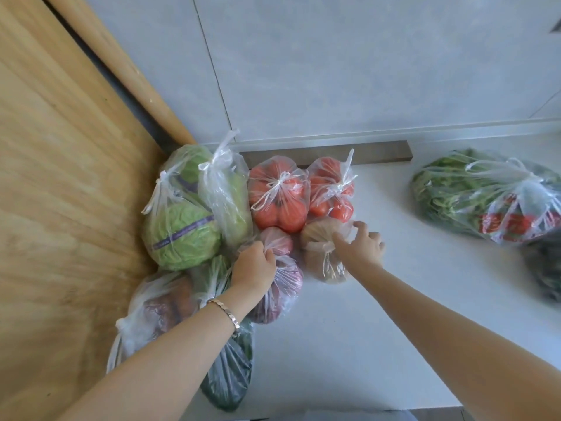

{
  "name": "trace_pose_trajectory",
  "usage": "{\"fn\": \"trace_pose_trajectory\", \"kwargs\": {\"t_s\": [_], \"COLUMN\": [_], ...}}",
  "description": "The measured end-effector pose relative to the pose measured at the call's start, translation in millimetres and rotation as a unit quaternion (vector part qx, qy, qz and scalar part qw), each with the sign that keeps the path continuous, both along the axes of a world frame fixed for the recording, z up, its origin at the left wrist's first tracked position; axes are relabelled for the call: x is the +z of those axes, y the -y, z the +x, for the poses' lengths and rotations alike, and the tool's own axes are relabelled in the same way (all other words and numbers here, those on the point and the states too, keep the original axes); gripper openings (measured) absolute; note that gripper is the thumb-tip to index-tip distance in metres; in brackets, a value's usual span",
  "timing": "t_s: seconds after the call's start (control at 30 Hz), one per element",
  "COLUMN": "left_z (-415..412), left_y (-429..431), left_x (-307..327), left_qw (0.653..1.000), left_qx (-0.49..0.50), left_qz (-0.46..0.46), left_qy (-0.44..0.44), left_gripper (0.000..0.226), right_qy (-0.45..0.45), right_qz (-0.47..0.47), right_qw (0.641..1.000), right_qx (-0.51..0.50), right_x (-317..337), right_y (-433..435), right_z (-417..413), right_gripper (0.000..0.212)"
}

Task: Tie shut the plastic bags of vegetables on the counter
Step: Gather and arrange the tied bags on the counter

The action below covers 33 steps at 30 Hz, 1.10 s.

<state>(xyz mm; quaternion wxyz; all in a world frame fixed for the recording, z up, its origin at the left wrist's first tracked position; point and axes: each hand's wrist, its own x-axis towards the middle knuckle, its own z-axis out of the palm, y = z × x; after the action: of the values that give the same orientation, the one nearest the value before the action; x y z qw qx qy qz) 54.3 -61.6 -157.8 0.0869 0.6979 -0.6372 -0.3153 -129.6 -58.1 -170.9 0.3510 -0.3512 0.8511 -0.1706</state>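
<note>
A: What lies nearest on the desk (349,335)?

B: A dark green bag (230,378) at the near edge, partly hidden by the left forearm. Just beside it, against the wood panel (60,177), is a knotted roots bag (164,305) with brown and orange pieces inside. There is a bracelet (226,311) on the left wrist

A: And the left grip?

B: The left grip (255,265) is a tight fist round the gathered neck of the purple-red bag (285,287). That bag lies in the middle of the cluster, between the roots bag and the tan bag (324,268)

A: The right one?

B: The right grip (361,244) is over the top of the tan bag, fingers loosely curled and spread, thumb at its knot. I cannot tell whether it pinches the plastic or only touches it

A: Behind those?

B: A cabbage bag (179,226), a pale green bag (224,192) and two tomato bags (279,196) (332,189), all knotted and packed side by side near the grey wall (334,71). Well apart to the right lies a large knotted greens bag (473,192) with a red label showing, and a dark bag (543,268) at the frame edge, too blurred to read
</note>
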Motion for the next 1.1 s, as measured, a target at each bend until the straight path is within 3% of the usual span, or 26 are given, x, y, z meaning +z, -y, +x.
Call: {"fn": "trace_pose_trajectory", "kwargs": {"t_s": [0.1, 0.3, 0.4, 0.53, 0.6, 0.67, 0.77, 0.83, 0.93, 1.0, 1.03, 1.1], "left_z": [2, 0, -8, -51, -79, -113, -163, -201, -230, -242, -247, -244], "left_y": [1, 10, 14, 24, 32, 40, 50, 50, 45, 41, 41, 39], "left_x": [-3, -8, -3, 14, 22, 33, 53, 55, 51, 45, 42, 34], "left_qw": [1.000, 0.999, 0.979, 0.897, 0.868, 0.857, 0.871, 0.898, 0.925, 0.924, 0.925, 0.932], "left_qx": [-0.010, -0.033, -0.126, -0.264, -0.285, -0.306, -0.333, -0.320, -0.284, -0.276, -0.270, -0.253], "left_qz": [0.004, -0.010, -0.030, -0.008, 0.000, -0.037, -0.089, -0.068, -0.059, -0.070, -0.065, -0.040], "left_qy": [0.004, 0.035, 0.159, 0.353, 0.406, 0.414, 0.349, 0.293, 0.244, 0.254, 0.258, 0.255], "left_gripper": [0.025, 0.023, 0.021, 0.029, 0.026, 0.024, 0.026, 0.027, 0.026, 0.024, 0.023, 0.020], "right_qy": [0.128, 0.176, 0.225, 0.139, 0.080, 0.006, -0.132, -0.223, -0.290, -0.297, -0.285, -0.237], "right_qz": [0.070, 0.037, 0.068, 0.041, 0.008, -0.014, -0.078, -0.097, -0.020, 0.066, 0.089, 0.083], "right_qw": [0.989, 0.983, 0.970, 0.986, 0.992, 0.994, 0.982, 0.964, 0.945, 0.938, 0.939, 0.956], "right_qx": [0.008, 0.029, 0.062, 0.082, 0.094, 0.110, 0.107, 0.110, 0.152, 0.169, 0.169, 0.149], "right_x": [-17, -25, -16, -2, 9, 25, 42, 45, 36, 26, 21, 10], "right_y": [-7, -18, -24, -25, -22, -20, -11, -3, 13, 25, 32, 40], "right_z": [-1, 7, -14, -62, -92, -135, -205, -255, -302, -328, -339, -350], "right_gripper": [0.058, 0.046, 0.041, 0.025, 0.013, 0.015, 0.031, 0.049, 0.089, 0.101, 0.095, 0.054]}}
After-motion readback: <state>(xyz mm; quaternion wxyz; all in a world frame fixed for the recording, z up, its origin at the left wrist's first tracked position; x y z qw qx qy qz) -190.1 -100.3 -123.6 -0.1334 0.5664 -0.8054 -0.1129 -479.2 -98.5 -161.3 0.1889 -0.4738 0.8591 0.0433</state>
